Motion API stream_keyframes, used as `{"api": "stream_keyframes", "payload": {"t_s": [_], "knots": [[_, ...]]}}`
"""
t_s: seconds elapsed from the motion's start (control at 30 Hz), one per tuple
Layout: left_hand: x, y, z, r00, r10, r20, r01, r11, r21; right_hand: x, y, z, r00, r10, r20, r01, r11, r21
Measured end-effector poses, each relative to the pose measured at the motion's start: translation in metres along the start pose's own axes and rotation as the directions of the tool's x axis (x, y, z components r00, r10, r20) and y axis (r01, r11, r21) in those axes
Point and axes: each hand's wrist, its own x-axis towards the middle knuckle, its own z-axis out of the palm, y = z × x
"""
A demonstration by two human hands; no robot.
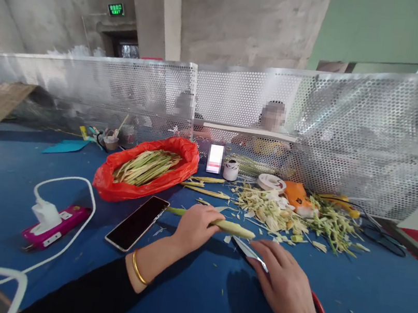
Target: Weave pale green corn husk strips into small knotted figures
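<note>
My left hand (198, 226) is closed around a pale green plant stalk (236, 228), its thick end pointing right and its thin green end showing left of the fingers. In my right hand (285, 278) are red-handled scissors (244, 248), gripped with the blades toward the stalk's thick end. The blade tips lie just below the stalk; whether the blades are parted is hard to see. Beyond the hands, a pile of pale plant scraps (269, 213) is spread over the blue table (187, 300). A red plastic bag (109, 191) at the left holds many similar stalks (148, 167).
A black-screened phone (137, 223) lies by my left wrist. Left of it is a magenta power strip (55, 227) with a white cable. A tape roll (271, 182), a small jar (231, 171) and an orange packet (299, 197) stand before a perforated metal screen (237, 95); people sit behind it.
</note>
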Motion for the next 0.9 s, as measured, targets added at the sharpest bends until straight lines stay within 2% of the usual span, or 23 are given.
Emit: {"api": "stream_keyframes", "payload": {"t_s": [0.07,0.13,0.2,0.27,0.33,0.37,0.4,0.43,0.5,0.57,0.63,0.73,0.8,0.9], "knots": [[-0.003,0.006,0.001,0.997,0.067,0.026,-0.066,0.997,-0.026,0.013,-0.002,0.001,0.999,-0.030,-0.039,0.027,0.996,-0.085],[-0.005,0.009,0.001,0.989,0.141,0.047,-0.140,0.990,-0.021,0.028,-0.007,0.007,0.997,-0.044,0.062,0.048,0.996,-0.072],[-0.006,0.008,0.000,0.981,0.191,0.045,-0.191,0.982,0.002,0.041,-0.012,0.016,0.983,0.023,0.180,-0.033,0.998,0.053],[-0.007,0.007,-0.002,0.981,0.191,-0.036,-0.191,0.982,0.015,0.049,-0.015,0.025,0.965,0.121,0.232,-0.161,0.974,0.161],[-0.008,0.006,-0.005,0.970,0.118,-0.212,-0.127,0.991,-0.032,0.053,-0.015,0.031,0.950,0.223,0.219,-0.269,0.939,0.212],[-0.008,0.006,-0.006,0.953,0.037,-0.299,-0.071,0.992,-0.103,0.053,-0.014,0.032,0.939,0.273,0.207,-0.318,0.921,0.228],[-0.007,0.007,-0.007,0.931,-0.092,-0.352,0.009,0.973,-0.230,0.053,-0.011,0.033,0.922,0.329,0.204,-0.374,0.893,0.252],[-0.007,0.008,-0.007,0.905,-0.248,-0.346,0.103,0.916,-0.387,0.052,-0.009,0.033,0.900,0.385,0.205,-0.430,0.858,0.281],[-0.005,0.010,-0.004,0.838,-0.518,-0.169,0.293,0.690,-0.662,0.050,-0.004,0.031,0.849,0.479,0.222,-0.528,0.775,0.348],[-0.004,0.013,0.002,0.792,-0.610,0.034,0.416,0.497,-0.762,0.047,-0.004,0.031,0.807,0.539,0.244,-0.589,0.698,0.406],[-0.005,0.017,0.008,0.791,-0.590,0.163,0.471,0.417,-0.777,0.045,-0.011,0.032,0.769,0.566,0.298,-0.633,0.608,0.480],[-0.009,0.023,0.015,0.783,-0.541,0.306,0.525,0.313,-0.791,0.042,-0.026,0.036,0.721,0.545,0.428,-0.676,0.415,0.609],[-0.011,0.025,0.017,0.764,-0.546,0.344,0.545,0.259,-0.798,0.041,-0.032,0.038,0.721,0.515,0.464,-0.667,0.334,0.666],[-0.011,0.024,0.015,0.749,-0.551,0.368,0.552,0.211,-0.807,0.041,-0.033,0.039,0.714,0.511,0.478,-0.661,0.269,0.700]]}}
